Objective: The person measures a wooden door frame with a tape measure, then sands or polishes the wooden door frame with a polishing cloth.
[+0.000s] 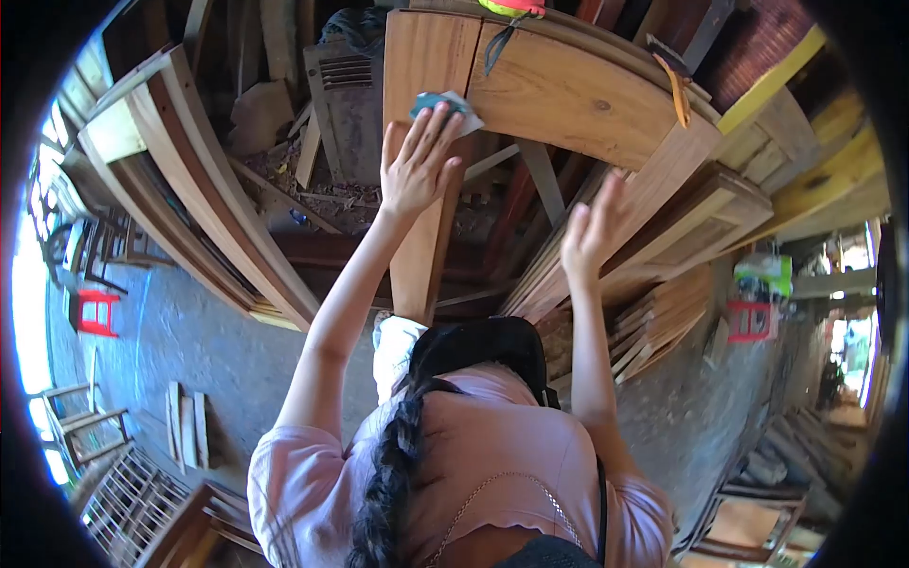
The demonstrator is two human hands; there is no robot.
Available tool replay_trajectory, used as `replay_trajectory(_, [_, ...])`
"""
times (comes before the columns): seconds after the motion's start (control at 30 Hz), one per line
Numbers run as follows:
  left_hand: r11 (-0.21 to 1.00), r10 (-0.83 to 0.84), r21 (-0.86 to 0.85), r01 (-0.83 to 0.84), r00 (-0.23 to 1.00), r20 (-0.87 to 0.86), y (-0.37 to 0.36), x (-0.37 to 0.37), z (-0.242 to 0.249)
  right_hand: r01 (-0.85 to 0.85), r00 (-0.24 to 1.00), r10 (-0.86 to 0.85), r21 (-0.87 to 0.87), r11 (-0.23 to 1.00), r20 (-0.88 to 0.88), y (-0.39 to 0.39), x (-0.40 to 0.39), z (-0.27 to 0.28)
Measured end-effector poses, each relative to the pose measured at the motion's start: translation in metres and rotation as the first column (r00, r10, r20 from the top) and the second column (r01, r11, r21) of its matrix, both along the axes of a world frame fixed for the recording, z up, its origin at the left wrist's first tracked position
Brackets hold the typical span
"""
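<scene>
My left hand [418, 168] lies with its fingers over a folded piece of sandpaper [466, 112], teal on one part and pale grey on another. It presses the sandpaper against a wooden frame [568, 90], close to the joint between an upright board and a curved board. Off to the right, my right hand [594, 232] is raised beside the frame's right-hand board, slightly blurred. Its fingers are extended and nothing shows in them.
A wooden-handled tool [680, 95] rests on the frame's top right. A pink-and-yellow object [511, 8] with a dark loop sits at the top edge. Curved wooden frames [204, 180] lean at left, panels [701, 227] at right. Red stools [98, 312] stand on the concrete floor.
</scene>
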State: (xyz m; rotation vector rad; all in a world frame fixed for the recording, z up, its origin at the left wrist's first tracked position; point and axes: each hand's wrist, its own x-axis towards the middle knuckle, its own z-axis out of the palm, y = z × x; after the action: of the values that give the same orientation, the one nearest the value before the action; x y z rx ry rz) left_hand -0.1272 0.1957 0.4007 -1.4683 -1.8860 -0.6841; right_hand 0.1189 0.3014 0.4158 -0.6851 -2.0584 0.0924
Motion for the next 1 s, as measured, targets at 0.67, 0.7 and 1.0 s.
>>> replay_trajectory(0.67, [0.904,0.1,0.397,-0.16,0.981,0.168,0.026,-0.004,0.012,0.13,0.991,-0.129,0.055,0.99,-0.037,0.107,0.049,-0.041])
replay_trajectory(0.7, [0.895,0.08,0.426,-0.135,0.986,0.144,0.03,-0.008,0.037,0.139,0.99,-0.137,0.068,0.988,-0.034,0.108,0.049,-0.042])
replay_trajectory(1.0, [0.878,-0.025,0.466,-0.11,0.962,0.274,0.013,0.006,-0.028,0.208,0.978,-0.203,0.187,0.96,-0.049,0.113,0.044,-0.05])
